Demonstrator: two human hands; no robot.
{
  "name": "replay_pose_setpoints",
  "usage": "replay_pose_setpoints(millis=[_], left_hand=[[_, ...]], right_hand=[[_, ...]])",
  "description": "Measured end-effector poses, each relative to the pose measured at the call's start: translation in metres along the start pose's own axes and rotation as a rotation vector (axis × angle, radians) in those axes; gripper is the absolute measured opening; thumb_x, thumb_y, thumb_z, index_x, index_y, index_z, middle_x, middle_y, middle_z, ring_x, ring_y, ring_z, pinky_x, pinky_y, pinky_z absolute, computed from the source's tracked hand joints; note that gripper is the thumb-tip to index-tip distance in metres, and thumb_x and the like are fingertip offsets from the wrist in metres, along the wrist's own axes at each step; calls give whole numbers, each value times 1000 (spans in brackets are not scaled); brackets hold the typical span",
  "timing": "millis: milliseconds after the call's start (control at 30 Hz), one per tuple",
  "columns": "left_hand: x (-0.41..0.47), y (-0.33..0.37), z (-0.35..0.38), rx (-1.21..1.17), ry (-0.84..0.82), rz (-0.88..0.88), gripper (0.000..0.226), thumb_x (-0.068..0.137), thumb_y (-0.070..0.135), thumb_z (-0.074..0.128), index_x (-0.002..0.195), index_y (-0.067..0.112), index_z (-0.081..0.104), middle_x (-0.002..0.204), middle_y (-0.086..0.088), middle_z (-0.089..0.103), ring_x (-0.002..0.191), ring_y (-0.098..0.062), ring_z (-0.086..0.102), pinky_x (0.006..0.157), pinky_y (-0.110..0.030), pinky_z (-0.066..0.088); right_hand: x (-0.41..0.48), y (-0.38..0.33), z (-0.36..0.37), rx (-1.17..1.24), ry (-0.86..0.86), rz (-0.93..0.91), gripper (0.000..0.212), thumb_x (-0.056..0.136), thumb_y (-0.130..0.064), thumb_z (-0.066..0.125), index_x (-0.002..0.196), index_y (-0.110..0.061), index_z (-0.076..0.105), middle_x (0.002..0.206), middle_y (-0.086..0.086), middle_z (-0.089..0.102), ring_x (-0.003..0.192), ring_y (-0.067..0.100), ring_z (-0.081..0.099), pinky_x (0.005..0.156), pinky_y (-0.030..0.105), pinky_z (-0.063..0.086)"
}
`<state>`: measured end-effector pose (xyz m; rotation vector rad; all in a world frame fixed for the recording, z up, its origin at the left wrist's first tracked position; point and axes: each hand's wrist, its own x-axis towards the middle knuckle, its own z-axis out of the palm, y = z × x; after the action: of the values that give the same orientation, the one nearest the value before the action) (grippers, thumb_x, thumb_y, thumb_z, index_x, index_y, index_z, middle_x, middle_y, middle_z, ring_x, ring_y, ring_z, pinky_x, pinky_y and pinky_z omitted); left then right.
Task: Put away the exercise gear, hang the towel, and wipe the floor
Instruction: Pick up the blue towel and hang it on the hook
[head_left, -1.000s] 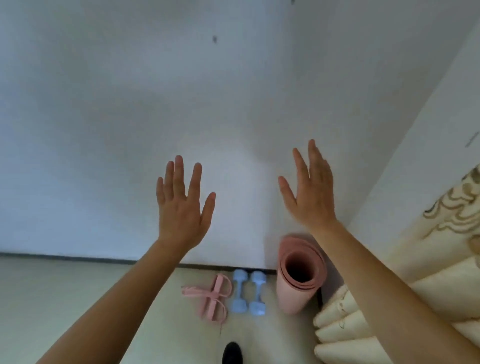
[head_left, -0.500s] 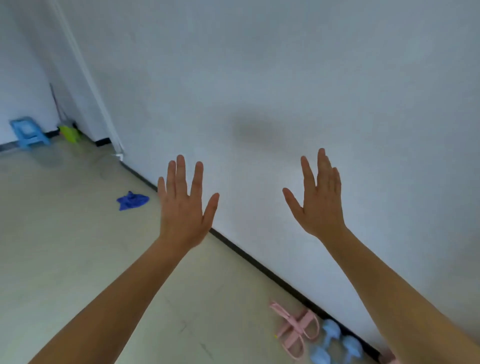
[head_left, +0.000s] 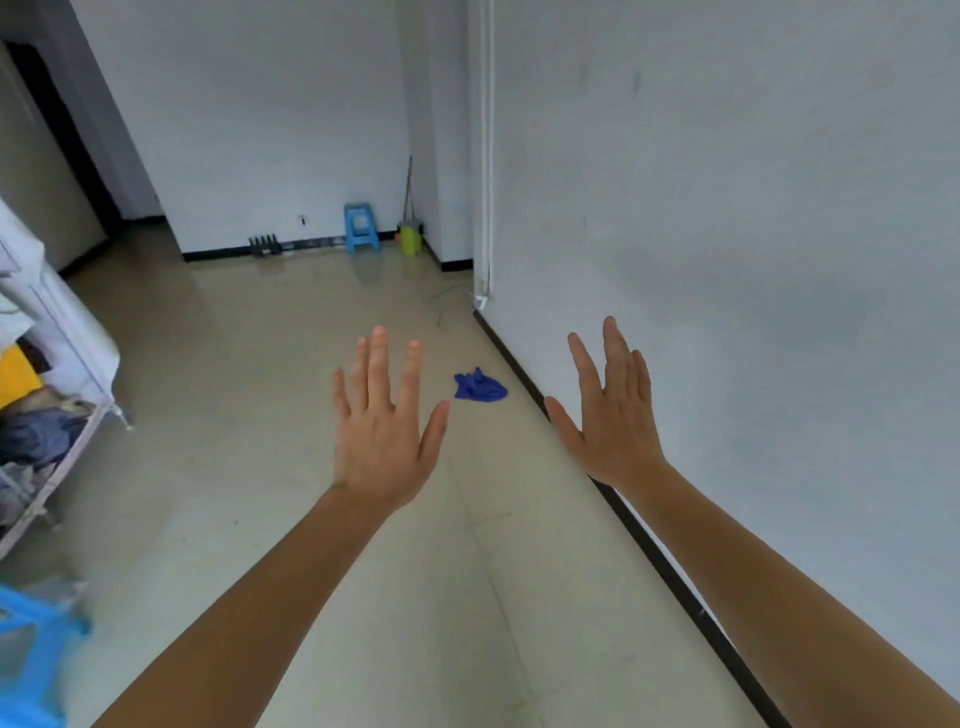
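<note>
Moved: view is swinging left along the white wall (head_left: 727, 260), losing the exercise gear.
Towel: crumpled dark-blue cloth towel (head_left: 479, 385) is lying on the glossy beige floor (head_left: 249, 395) near the black skirting (head_left: 655, 553).
Hands: left hand (head_left: 382, 431) and right hand (head_left: 613, 415) are hovering spread open, empty.
Progress: towel-hanging and floor-wiping are seemingly remaining.

Glossy beige tiled floor (head_left: 249, 374) underfoot, sheened with soft reflected light. On the right, a plain white painted wall (head_left: 753, 208) edged by a black skirting board (head_left: 652, 553); at its corner, a white vertical pipe (head_left: 487, 156). Against the far white wall (head_left: 270, 119) a small blue plastic stool (head_left: 360, 227), with a green plastic bucket (head_left: 410, 240) just beside it and a black slotted rack (head_left: 265, 246) farther left. At the left edge, a white metal clothes rack (head_left: 72, 338) heaped with garments, and beyond it a dark doorway (head_left: 62, 140).
</note>
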<state>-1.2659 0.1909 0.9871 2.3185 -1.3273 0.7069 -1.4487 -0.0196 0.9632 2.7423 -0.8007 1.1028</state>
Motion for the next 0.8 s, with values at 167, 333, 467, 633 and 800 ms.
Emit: replay_pose_setpoints(millis=[167,333,467,633,800], left_hand=[[68,-76,59,61,7,-20,68,101,52,29,156,11,23,162,-24,11,151,-40,7,117,-62,18],[180,-134,133,107,-14,-27,68,101,52,29,155,11,24,161,-25,13,150,-41,10,115,-63,21],[280,-180,174,186,-9,40,68,101,51,31,155,10,25,161,-26,14,149,-43,12,115,-64,21],[363,-244,229,190,-1,-30,69,101,51,30,156,10,23,161,-26,13,149,-43,11,116,-63,20],[446,-314,314,184,-15,-25,69,101,51,31,156,10,22,161,-26,12,149,-43,11,115,-64,20]], right_hand=[[91,-20,105,69,-11,-36,72,102,-52,41,160,-17,19,167,19,0,155,35,7,125,51,10],[193,-13,216,120,-33,-44,72,101,-52,43,160,-17,21,167,20,2,155,35,7,123,56,16],[298,-2,278,127,-51,-76,72,102,-53,42,160,-18,20,167,21,4,154,38,10,122,58,18],[387,6,360,127,-111,-44,75,101,-52,45,161,-19,14,167,22,3,154,38,10,122,57,18],[467,13,465,85,-189,-96,75,101,-53,45,160,-18,17,166,23,6,154,39,11,121,58,20]])
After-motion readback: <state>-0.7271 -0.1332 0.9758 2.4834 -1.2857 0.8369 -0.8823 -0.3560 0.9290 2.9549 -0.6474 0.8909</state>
